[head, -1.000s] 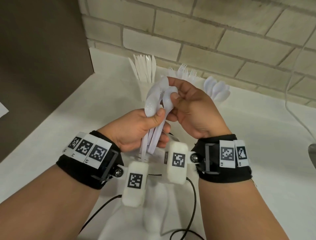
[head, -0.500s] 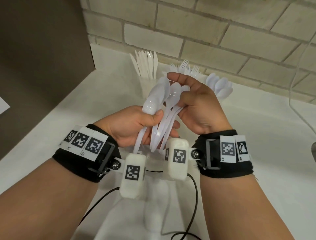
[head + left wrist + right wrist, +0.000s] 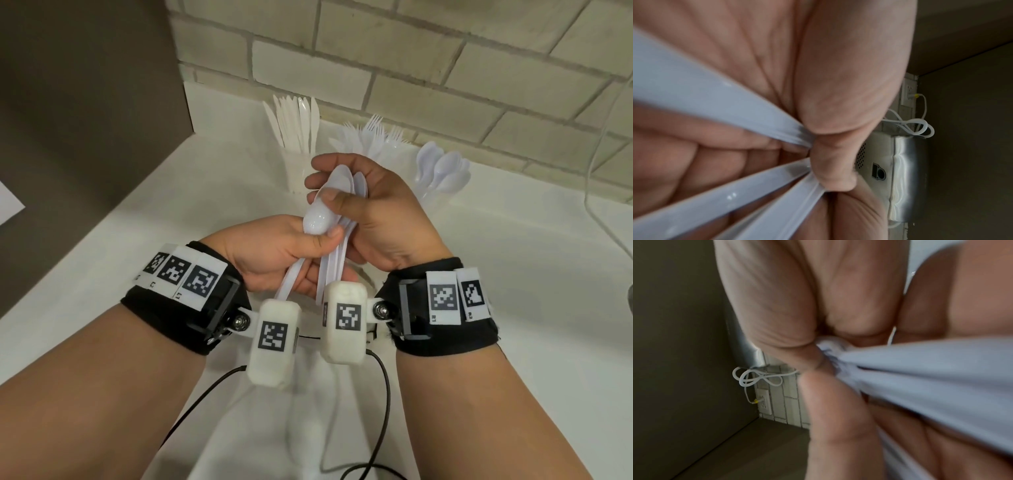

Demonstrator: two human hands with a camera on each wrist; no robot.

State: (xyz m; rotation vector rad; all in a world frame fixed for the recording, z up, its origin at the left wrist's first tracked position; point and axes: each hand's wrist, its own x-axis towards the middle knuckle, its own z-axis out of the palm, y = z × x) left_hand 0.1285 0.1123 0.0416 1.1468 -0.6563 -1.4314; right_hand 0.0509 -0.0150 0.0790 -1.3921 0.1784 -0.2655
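Observation:
Both hands hold a bunch of white plastic spoons [image 3: 337, 209] above a white counter [image 3: 171, 212]. My left hand [image 3: 284, 253] grips the handles, thumb pressing on the front spoon's bowl [image 3: 317, 219]. My right hand [image 3: 370, 205] curls its fingers and thumb round the bowls at the top of the bunch. In the left wrist view the spoon handles [image 3: 764, 183] fan out from under the thumb. The right wrist view shows blurred handles [image 3: 920, 378] pinched against the palm.
At the back, by the brick wall [image 3: 411, 68], stand bunches of plastic knives [image 3: 296, 123], forks [image 3: 371, 137] and spoons [image 3: 442, 171]. A dark panel [image 3: 85, 102] rises at the left. A white cord [image 3: 596, 178] hangs at the right. Black cables [image 3: 383, 394] trail under my wrists.
My right hand has closed over the spoon bowls and pressed them together. The bunch is more gathered than a second ago. The left hand keeps its grip.

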